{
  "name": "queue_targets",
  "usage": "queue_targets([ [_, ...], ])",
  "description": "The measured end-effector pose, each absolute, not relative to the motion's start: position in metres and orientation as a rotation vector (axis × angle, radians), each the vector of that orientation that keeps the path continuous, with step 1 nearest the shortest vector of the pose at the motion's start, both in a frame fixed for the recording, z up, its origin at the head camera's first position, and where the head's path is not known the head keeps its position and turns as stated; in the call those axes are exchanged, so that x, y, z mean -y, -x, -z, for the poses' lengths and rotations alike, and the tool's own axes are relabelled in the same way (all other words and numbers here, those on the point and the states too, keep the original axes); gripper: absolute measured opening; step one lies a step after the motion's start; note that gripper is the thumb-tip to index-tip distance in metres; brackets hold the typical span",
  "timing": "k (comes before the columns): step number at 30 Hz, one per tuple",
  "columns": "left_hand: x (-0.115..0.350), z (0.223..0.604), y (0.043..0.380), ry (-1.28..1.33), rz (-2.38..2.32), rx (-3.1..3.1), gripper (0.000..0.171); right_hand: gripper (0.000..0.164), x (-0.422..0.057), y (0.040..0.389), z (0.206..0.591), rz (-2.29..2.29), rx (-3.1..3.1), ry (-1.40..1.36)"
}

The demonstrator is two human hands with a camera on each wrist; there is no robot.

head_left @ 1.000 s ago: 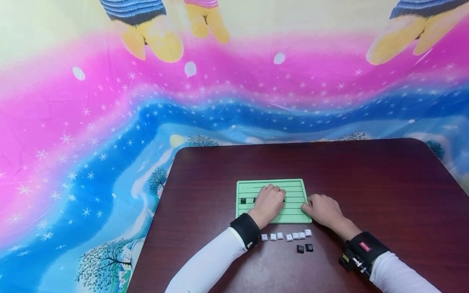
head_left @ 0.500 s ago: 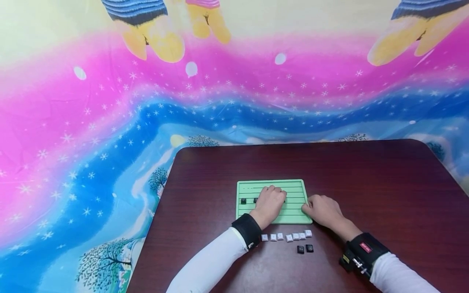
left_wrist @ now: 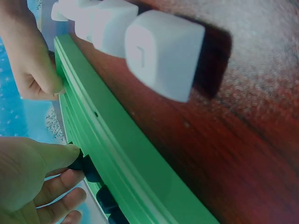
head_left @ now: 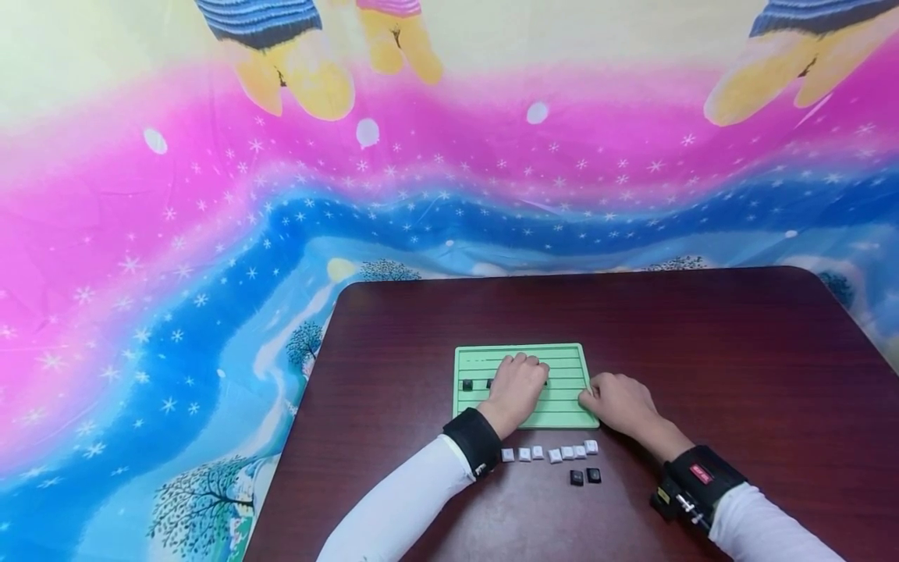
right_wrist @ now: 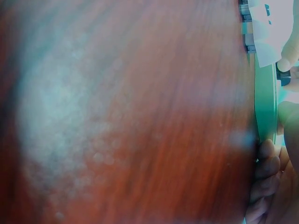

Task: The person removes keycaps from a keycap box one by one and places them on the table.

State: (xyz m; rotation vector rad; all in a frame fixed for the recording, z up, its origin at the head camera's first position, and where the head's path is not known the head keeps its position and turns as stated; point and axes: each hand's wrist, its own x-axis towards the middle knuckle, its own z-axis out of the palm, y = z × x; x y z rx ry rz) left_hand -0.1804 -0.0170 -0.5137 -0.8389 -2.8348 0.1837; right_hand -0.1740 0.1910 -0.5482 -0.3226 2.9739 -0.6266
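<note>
A printed cloth (head_left: 449,156) fills the background behind the dark red-brown counter (head_left: 702,328), and on that counter, near the person's side, lies the green tray (head_left: 569,407), its ridges running lengthwise. The tray could skid or twist under sideways pressure if the right hand (head_left: 621,400) eased its hold on the end; likewise, the left hand (head_left: 518,390) reaches low over a tight row, so a small sideways slip might knock neighbouring pieces out of line or tip one over. As for pose, the left forearm comes in from the lower left, knuckles up and palm down across the tray's middle, while the right comes from the lower right, thumb on the tray's end rim and the other fingers curled against its outer side. The left thumb and forefinger are clamped on a black keycap (left_wrist: 76,163) at the tray's ridges, the remaining fingers spread loosely behind it. Beside that piece more black keycaps (left_wrist: 91,169) sit along the same ridge line; whether the nearest touches it cannot be told. In front of the tray, seven white keycaps (head_left: 524,454) form an uneven row, and nearer the person sit two loose black keycaps (head_left: 593,475), just beside each other.
</note>
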Motion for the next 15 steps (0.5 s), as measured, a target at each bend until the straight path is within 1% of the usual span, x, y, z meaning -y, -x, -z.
queue_targets([
  [9,0.0179,0.5092,0.1789,0.829,-0.135,2.804,0.009,0.039,-0.1913,0.1733,0.5470,0.622,-2.962,0.321],
  [15,0.0175,0.5043,0.1770,0.830,-0.103,2.804,0.012,0.039,-0.1908,0.1735,0.5464,0.625,-2.973,0.332],
])
